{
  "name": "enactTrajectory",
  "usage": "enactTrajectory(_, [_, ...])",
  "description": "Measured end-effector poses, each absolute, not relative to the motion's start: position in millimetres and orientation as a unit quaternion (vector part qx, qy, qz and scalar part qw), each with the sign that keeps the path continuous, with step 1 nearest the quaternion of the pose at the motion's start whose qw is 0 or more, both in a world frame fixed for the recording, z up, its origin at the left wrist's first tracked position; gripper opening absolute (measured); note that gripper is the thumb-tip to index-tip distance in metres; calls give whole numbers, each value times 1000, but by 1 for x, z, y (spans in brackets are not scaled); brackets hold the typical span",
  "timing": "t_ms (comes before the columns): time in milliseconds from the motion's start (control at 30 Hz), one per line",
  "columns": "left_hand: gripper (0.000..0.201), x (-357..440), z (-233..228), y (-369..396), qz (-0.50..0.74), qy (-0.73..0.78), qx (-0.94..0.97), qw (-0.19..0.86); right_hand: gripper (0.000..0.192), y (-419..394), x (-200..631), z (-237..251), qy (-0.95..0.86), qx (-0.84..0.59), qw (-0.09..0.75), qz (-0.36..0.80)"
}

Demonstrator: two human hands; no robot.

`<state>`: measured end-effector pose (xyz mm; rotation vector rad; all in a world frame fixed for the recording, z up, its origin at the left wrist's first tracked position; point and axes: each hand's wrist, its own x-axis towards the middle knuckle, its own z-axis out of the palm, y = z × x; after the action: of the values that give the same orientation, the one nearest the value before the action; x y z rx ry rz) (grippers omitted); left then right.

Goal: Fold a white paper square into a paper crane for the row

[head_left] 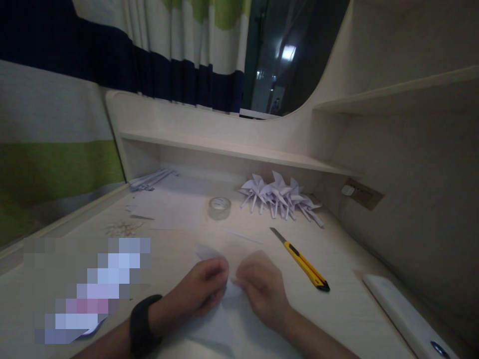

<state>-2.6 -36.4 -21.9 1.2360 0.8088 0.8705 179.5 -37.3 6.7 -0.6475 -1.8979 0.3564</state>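
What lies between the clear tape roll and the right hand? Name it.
A thin white strip, apparently paper, lies between the clear tape roll and the right hand, as the head view shows.

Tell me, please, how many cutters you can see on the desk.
1: the yellow cutter lies to the right of the right hand, blade extended. Another could be hidden behind the pinwheels.
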Motion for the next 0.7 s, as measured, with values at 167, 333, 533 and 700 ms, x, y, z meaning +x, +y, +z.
enactTrajectory(167, [32, -4, -20, -35, 391, 349, 535, 663, 5, -35, 181, 6, -755, -316, 527, 229])
enactTrajectory(333, [34, 0, -36, -30, 409, 343, 522, 665, 8, -31, 181, 3, -735, -338, 522, 272])
enactTrajectory(533, [33, -3, -41, -28, 388, 380, 515, 663, 2, -36, 181, 6, -803, -299, 491, 157])
enactTrajectory(700, [25, -8, -41, -23, 387, 393, 520, 653, 6, -33, 183, 2, -826, -298, 465, 114])
